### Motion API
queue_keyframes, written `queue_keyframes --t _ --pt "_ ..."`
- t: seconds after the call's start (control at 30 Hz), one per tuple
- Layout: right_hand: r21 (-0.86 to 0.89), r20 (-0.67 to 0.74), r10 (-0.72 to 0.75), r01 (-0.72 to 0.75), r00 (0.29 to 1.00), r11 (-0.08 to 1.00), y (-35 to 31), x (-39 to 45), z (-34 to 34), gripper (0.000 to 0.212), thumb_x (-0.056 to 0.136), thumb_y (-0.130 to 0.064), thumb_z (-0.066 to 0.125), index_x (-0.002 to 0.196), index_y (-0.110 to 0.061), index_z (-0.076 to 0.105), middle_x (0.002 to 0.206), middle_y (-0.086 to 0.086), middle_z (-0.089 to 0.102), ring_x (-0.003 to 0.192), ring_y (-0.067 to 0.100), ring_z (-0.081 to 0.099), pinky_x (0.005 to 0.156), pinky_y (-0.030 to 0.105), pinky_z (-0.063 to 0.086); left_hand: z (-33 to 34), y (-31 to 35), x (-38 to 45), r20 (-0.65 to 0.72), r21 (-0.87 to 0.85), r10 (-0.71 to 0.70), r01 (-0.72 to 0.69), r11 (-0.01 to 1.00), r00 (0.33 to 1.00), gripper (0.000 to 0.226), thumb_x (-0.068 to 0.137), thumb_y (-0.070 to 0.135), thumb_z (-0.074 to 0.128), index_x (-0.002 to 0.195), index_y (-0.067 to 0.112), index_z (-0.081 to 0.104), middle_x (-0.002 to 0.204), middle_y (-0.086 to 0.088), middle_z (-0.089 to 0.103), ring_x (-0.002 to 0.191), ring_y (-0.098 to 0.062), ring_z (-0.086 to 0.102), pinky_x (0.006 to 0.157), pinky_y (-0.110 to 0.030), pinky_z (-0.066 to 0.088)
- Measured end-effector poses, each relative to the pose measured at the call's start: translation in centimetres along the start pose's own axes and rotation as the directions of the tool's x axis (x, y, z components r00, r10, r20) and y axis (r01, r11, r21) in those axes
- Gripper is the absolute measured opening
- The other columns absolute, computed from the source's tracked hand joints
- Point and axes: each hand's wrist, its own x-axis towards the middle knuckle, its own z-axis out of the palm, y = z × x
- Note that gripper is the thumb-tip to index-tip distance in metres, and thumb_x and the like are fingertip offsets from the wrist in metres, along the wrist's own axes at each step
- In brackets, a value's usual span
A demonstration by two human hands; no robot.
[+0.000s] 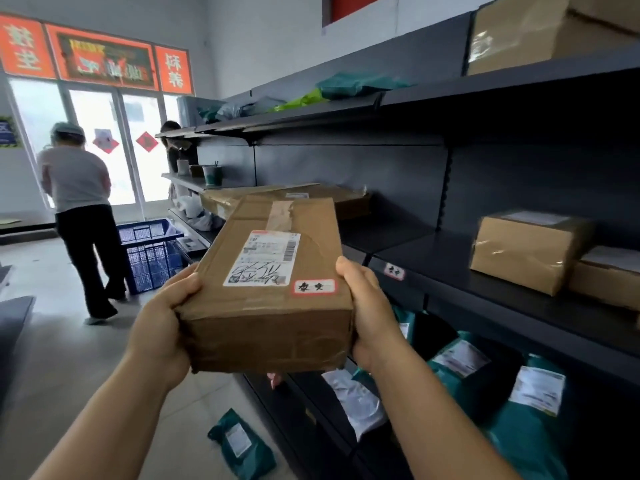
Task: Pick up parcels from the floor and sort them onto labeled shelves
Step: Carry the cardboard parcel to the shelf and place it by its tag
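Holding a brown cardboard parcel (273, 278) up at centre frame, in the air in front of the dark shelving (450, 271) filling the right side. Gripping its near left corner with the left hand (162, 327), thumb lying along the top edge, the other fingers hidden underneath. Clasping the near right edge with the right hand (370, 313), thumb curled over the top, fingers wrapped around the side and out of sight below. Showing on the parcel's top face: a white shipping label (265, 259) with dark scribble over it, a small red-bordered sticker (314, 286) just to its lower right, and a strip of clear tape running up the middle.

Sitting on the middle shelf beyond the parcel, a flat, wide carton (294, 197); further right, two smaller boxes (526, 249) touching side by side. Showing on that shelf's front edge, a small red-bordered shelf tag (394, 271) just beside the right hand. Leaning in the bottom shelf at lower right, several teal mailer bags (530, 420) with white labels. Lying on the floor at bottom centre, one teal mailer (240, 445). Standing at left, back turned, a person in a pale top (74, 178), next to a blue plastic crate (152, 254) near the glass doors.
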Motion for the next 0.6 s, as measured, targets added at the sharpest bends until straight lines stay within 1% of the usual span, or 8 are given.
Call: queue_keyframes --t 0.13,0.23,0.3,0.37,0.4,0.47,0.53,0.6 --pt "-0.005 -0.021 -0.057 0.057 0.998 0.998 -0.4 3.2 1.2 0.03 0.087 -0.041 0.065 0.11 -0.023 0.058 0.101 0.008 0.073 0.075 0.016 0.074 0.057 0.03 0.058 0.1 0.4 4.4 0.061 -0.02 -0.003 0.004 1.0 0.998 0.031 0.093 0.016 0.047 0.106 0.023 0.075 0.081 -0.002 0.081 0.062 -0.018 0.075 0.05 -0.025 0.058" --pt "-0.062 -0.047 -0.104 0.101 0.993 0.993 -1.7 5.7 1.6 0.038 0.089 -0.045 0.061 0.119 -0.023 0.058 0.109 0.01 0.073 0.089 0.023 0.073 0.073 0.039 0.06 1.1 0.8 8.3 0.129 -0.008 -0.005 0.006 1.0 0.992 0.038 0.094 0.019 0.047 0.087 0.028 0.083 0.078 -0.001 0.08 0.06 -0.018 0.074 0.049 -0.025 0.057" --pt "-0.077 -0.063 -0.117 0.112 0.991 0.991 -2.8 7.5 1.7 0.045 0.09 -0.047 0.058 0.126 -0.02 0.058 0.113 0.013 0.072 0.099 0.029 0.07 0.086 0.046 0.057 2.3 1.2 11.1 0.16 0.004 -0.041 0.041 0.999 0.986 0.03 0.092 0.027 0.051 0.099 0.028 0.08 0.088 -0.004 0.08 0.066 -0.022 0.075 0.052 -0.029 0.058" --pt "-0.087 -0.097 -0.132 0.124 0.986 0.988 -3.9 8.9 1.8 0.045 0.09 -0.047 0.057 0.124 -0.018 0.062 0.11 0.015 0.073 0.096 0.03 0.071 0.079 0.043 0.058 3.6 1.4 14.0 0.213 0.049 -0.088 0.079 0.996 0.973 0.033 0.092 0.034 0.053 0.115 0.023 0.074 0.101 -0.008 0.079 0.077 -0.026 0.074 0.057 -0.032 0.059" --pt "-0.087 -0.127 -0.144 0.134 0.981 0.987 -4.5 9.5 1.8 0.041 0.089 -0.046 0.057 0.118 -0.018 0.067 0.104 0.014 0.075 0.088 0.028 0.072 0.069 0.038 0.059 4.4 1.4 15.3 0.242 0.063 -0.099 0.087 0.994 0.965 0.034 0.092 0.037 0.054 0.113 0.021 0.074 0.101 -0.009 0.079 0.077 -0.026 0.075 0.055 -0.032 0.059" --pt "-0.059 -0.21 -0.16 0.151 0.965 0.987 -5.6 10.8 1.9 0.033 0.087 -0.045 0.059 0.091 -0.018 0.079 0.083 0.01 0.077 0.067 0.024 0.073 0.052 0.032 0.057 5.9 1.5 18.2 0.325 0.075 -0.128 0.11 0.991 0.937 0.034 0.092 0.043 0.055 0.099 0.021 0.079 0.091 -0.008 0.08 0.068 -0.022 0.076 0.048 -0.03 0.057" --pt "-0.047 -0.288 -0.169 0.163 0.943 0.986 -6.5 11.9 1.7 0.038 0.087 -0.046 0.059 0.069 -0.019 0.08 0.071 0.009 0.076 0.057 0.023 0.072 0.047 0.033 0.056 7.6 1.6 20.6 0.437 0.101 -0.162 0.13 0.986 0.885 0.041 0.092 0.051 0.053 0.092 0.022 0.081 0.092 -0.008 0.081 0.071 -0.021 0.077 0.051 -0.031 0.058" --pt "-0.067 -0.373 -0.191 0.179 0.908 0.982 -7.0 13.0 1.5 0.042 0.087 -0.047 0.058 0.063 -0.02 0.079 0.067 0.008 0.075 0.054 0.023 0.071 0.048 0.034 0.056 9.1 1.7 22.9 0.545 0.166 -0.21 0.141 0.976 0.811 0.048 0.088 0.06 0.053 0.102 0.023 0.08 0.098 -0.009 0.08 0.08 -0.024 0.077 0.058 -0.035 0.06"
